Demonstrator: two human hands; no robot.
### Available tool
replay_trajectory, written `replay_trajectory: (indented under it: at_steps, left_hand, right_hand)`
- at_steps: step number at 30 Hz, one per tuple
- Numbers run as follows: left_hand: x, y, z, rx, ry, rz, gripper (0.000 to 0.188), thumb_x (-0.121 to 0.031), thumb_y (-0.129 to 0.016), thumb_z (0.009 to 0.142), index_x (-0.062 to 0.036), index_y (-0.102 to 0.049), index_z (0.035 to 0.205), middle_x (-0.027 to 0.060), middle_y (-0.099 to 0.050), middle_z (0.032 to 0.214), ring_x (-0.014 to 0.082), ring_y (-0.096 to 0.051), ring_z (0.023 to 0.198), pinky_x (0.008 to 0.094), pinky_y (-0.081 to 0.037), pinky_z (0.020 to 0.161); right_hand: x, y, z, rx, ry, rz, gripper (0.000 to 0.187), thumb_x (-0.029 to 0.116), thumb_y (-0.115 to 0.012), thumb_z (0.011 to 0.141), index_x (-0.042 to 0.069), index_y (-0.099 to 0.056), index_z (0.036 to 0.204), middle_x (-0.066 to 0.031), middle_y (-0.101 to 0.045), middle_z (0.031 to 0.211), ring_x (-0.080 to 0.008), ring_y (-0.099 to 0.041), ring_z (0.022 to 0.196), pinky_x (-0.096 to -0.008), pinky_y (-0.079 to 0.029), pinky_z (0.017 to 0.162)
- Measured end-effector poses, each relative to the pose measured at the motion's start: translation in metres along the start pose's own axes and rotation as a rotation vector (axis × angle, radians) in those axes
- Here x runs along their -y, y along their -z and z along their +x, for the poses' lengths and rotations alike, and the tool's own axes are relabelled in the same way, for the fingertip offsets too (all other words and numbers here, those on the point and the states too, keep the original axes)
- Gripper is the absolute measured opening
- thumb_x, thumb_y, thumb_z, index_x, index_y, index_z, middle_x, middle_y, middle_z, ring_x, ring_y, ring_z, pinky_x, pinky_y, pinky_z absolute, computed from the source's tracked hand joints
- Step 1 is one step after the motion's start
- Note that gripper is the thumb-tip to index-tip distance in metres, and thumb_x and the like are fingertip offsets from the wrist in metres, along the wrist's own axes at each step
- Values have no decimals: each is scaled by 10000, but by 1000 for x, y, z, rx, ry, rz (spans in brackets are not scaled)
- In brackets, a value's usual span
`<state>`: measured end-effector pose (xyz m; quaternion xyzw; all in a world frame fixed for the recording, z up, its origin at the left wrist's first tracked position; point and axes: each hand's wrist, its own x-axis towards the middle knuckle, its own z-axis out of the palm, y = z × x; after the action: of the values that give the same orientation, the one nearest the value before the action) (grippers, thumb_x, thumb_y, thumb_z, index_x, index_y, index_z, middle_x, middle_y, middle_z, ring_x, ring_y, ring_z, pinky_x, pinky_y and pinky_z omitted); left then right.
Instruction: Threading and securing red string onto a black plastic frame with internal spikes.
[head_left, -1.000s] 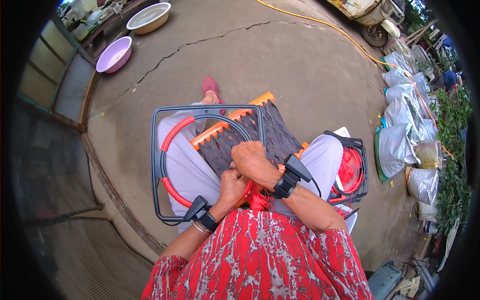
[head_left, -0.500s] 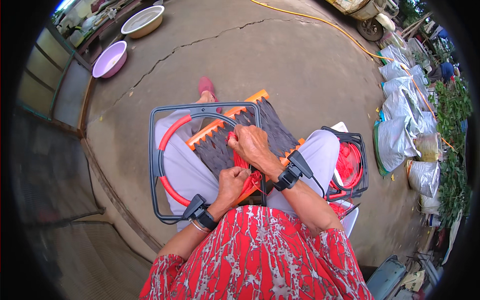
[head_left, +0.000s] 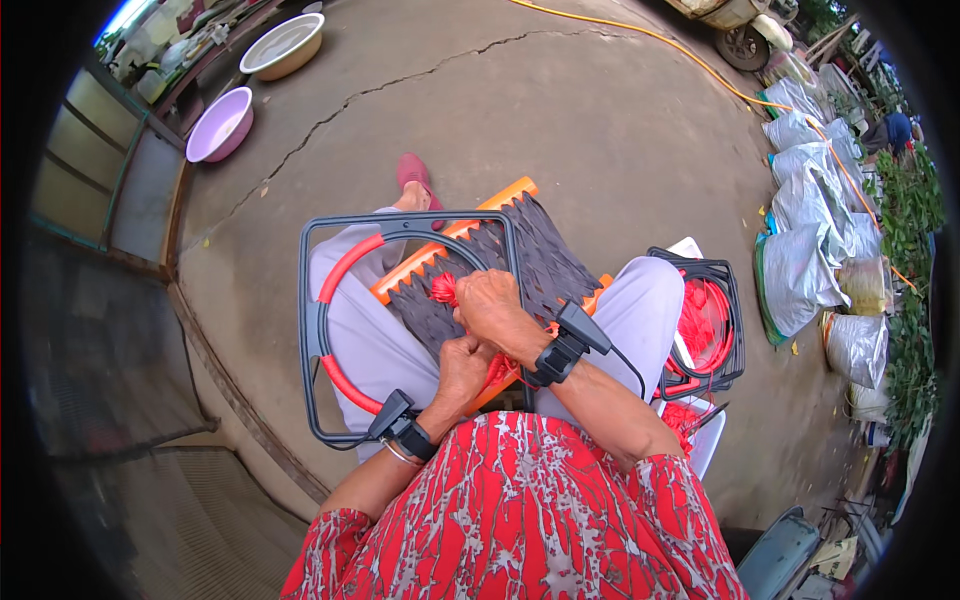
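A bunch of red cord (head_left: pixel 444 288) sticks out to the left of my right hand (head_left: pixel 490 303), whose fingers are closed round it. Just below, my left hand (head_left: pixel 464 366) is closed with its fingertips against the right one, at the loose red strands (head_left: pixel 500 368). Both hands work over a black square frame (head_left: pixel 304 330) that lies across my lap. Inside that frame sits a round ring with red sleeves (head_left: pixel 347 265). Under the hands is an orange-edged rack (head_left: pixel 516 190) covered with dark grey strips (head_left: pixel 545 250).
By my right knee, more black frames (head_left: pixel 735 330) hold red cord, above a white tub (head_left: pixel 708 440). Silver sacks (head_left: pixel 800 265) line the right side. A purple basin (head_left: pixel 222 125) and a beige basin (head_left: pixel 283 48) sit far left. A yellow hose (head_left: pixel 660 42) crosses the cracked concrete.
My right hand has turned and shifted slightly down, and the cord's bunched end now shows at its left. My left hand has moved up against it. The stretched red strands between them are now mostly covered.
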<state>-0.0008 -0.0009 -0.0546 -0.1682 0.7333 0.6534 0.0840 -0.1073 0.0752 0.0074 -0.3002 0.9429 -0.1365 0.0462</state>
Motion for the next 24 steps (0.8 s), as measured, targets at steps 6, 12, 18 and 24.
replay_trajectory:
  at_steps: [6,12,18,24]
  left_hand:
    - [-34,7,-10,79,107,-164,211,-132,-590,928,11,-669,794,6,-575,603,77,-521,492,243,-419,456]
    - [-26,2,-7,83,165,-247,217,-137,-590,925,18,-638,781,30,-589,599,90,-542,472,246,-430,431]
    - [-41,8,-5,126,298,-395,182,-135,-583,927,14,-587,822,91,-620,635,138,-571,434,245,-446,380]
    - [-41,11,0,108,295,-461,118,-104,-570,928,11,-560,953,102,-620,672,150,-560,420,247,-449,362]
  right_hand:
    - [-8,55,-6,-18,-197,1279,283,268,-658,825,6,-624,927,-42,-632,924,-101,-554,774,-269,-456,690]
    - [-21,106,-52,-215,-230,2006,300,203,-553,890,7,-502,1111,-74,-604,843,-171,-591,754,-342,-499,752]
    - [-86,152,-169,-458,-347,1983,233,213,-470,982,14,-489,1103,11,-378,605,-72,-370,449,-207,-317,381]
    - [-137,161,-276,-702,-685,1562,213,204,-539,955,29,-516,1073,51,-343,579,-33,-295,412,-187,-231,365]
